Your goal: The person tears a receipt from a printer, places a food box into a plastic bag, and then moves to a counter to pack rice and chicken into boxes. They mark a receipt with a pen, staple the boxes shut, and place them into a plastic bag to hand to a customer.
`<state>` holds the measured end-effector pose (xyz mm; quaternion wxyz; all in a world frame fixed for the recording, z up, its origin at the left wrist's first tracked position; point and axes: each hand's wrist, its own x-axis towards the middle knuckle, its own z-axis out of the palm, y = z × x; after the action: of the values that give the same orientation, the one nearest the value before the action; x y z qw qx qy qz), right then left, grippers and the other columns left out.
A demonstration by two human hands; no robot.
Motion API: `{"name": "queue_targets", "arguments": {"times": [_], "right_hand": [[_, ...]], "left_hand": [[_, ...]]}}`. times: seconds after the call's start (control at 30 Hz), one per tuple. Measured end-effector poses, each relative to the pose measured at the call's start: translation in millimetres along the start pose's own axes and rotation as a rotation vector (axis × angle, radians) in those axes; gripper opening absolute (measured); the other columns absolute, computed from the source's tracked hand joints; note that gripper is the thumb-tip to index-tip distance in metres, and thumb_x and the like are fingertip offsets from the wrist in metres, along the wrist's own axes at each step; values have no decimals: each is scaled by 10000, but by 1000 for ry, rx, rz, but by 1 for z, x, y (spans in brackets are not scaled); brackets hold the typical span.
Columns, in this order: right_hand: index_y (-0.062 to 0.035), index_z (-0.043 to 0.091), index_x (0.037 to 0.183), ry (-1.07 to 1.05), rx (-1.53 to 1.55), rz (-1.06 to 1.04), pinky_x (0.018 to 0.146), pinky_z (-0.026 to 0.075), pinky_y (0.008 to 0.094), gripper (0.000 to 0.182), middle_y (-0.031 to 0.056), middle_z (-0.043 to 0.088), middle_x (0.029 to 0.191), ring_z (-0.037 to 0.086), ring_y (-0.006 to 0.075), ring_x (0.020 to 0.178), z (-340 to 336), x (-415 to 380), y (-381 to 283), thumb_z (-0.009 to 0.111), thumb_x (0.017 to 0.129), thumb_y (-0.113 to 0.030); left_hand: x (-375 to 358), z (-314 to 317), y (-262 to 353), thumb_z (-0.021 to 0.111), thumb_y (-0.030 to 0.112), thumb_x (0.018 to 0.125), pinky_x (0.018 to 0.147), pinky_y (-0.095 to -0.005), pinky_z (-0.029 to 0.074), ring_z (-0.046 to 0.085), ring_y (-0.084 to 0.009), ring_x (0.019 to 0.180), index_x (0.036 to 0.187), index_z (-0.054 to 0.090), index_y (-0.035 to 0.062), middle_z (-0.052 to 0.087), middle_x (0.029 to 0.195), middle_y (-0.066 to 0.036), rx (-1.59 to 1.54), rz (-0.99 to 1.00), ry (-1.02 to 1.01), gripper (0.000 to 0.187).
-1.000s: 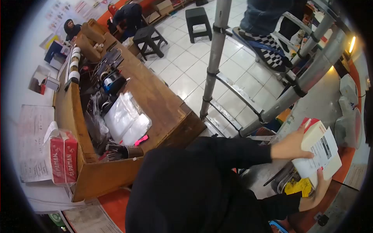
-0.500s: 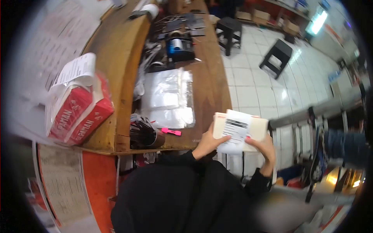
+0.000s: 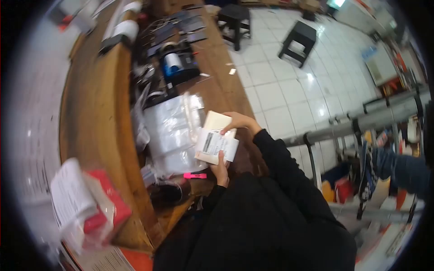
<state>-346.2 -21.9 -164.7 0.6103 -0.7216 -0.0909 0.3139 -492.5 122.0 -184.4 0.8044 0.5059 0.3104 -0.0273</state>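
Both hands hold a flat cream packet (image 3: 217, 121), tilted above the desk's right part. A white printed slip (image 3: 212, 143) lies over its face. My left hand (image 3: 220, 172) grips the lower edge, thumb on the slip. From the upper right my right hand (image 3: 242, 122) is closed on the packet, its thumb across the front and its other fingers partly hidden behind. Just left of the packet is a stack of clear plastic bags (image 3: 169, 131). A pink highlighter (image 3: 195, 175) rests below the bags, near my left hand.
A blue-black device (image 3: 178, 65) with a paper roll stands farther up the wooden desk (image 3: 226, 74). Red plastic-wrapped packages (image 3: 110, 192) sit at the left on a raised ledge. Two black stools (image 3: 298, 43) stand on the tiled floor; a metal railing (image 3: 334, 131) runs at right.
The packet has moved left, from beside the desk to over it near the plastic bags, and is turned. My right hand has shifted to its upper edge. The camera view has turned too.
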Motion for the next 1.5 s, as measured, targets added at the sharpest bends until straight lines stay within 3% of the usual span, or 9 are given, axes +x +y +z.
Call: {"name": "queue_targets", "arguments": {"times": [0.3,0.47,0.53,0.7,0.9,1.1,1.23,1.43,1.5], "right_hand": [[5,478,1109,489,-51,-145,813,408,300,601,142,528,1071,514,215,959,-19,-26,19,716,620,-249],[-20,578,961,944,-359,-62,662,468,305,379,114,621,790,596,180,720,-138,-112,24,645,712,-297],[-3,572,942,1099,-580,29,606,474,323,405,147,617,775,605,264,688,-181,-151,57,646,685,-307],[-16,592,858,759,-994,454,708,445,394,459,185,592,831,558,344,791,-212,-225,156,635,619,-406],[-76,597,888,603,-1125,791,706,453,391,397,143,603,865,568,290,848,-158,-240,155,615,668,-406],[-106,624,780,479,-1453,867,605,470,381,299,96,614,800,594,269,760,-134,-239,174,521,761,-386],[-115,516,1043,193,-1326,1017,791,421,397,354,124,523,1034,511,261,958,-134,-238,171,445,799,-361],[-136,545,1007,-256,-1572,927,882,333,411,284,90,502,1067,416,275,1060,-154,-203,176,474,775,-285],[-155,541,972,144,-1416,893,830,346,422,257,73,500,1037,416,244,1034,-175,-158,189,515,736,-253]], "left_hand": [[10,14,6,555,296,801,665,-342,468,485,-197,962,1221,283,152,439,1139,-60,130,-71,-24,520],[5,23,13,540,289,815,748,-394,440,447,-209,1037,1220,287,174,420,1168,-52,75,-79,-56,492],[9,19,7,549,261,810,725,-370,446,468,-198,1004,1224,274,171,430,1155,-54,51,-73,-44,505],[11,18,5,572,211,796,615,-261,462,533,-152,877,1223,261,172,471,1101,-34,21,-107,-38,530],[11,19,-1,582,246,787,698,-358,437,497,-165,935,1208,279,160,475,1083,-36,-17,-39,-12,525],[26,37,-5,623,184,753,612,-314,456,509,-153,869,1241,244,175,481,1062,-35,-159,-108,48,618],[62,47,-24,614,146,753,644,-315,465,522,-154,895,1251,244,151,484,1080,-34,-177,57,93,620],[62,63,-7,638,95,730,749,-267,434,518,-161,897,1131,398,-74,521,1038,-123,-235,179,333,496],[51,68,18,652,92,716,734,-264,435,530,-158,856,1062,456,-73,544,987,-106,-153,-167,347,431]]}}
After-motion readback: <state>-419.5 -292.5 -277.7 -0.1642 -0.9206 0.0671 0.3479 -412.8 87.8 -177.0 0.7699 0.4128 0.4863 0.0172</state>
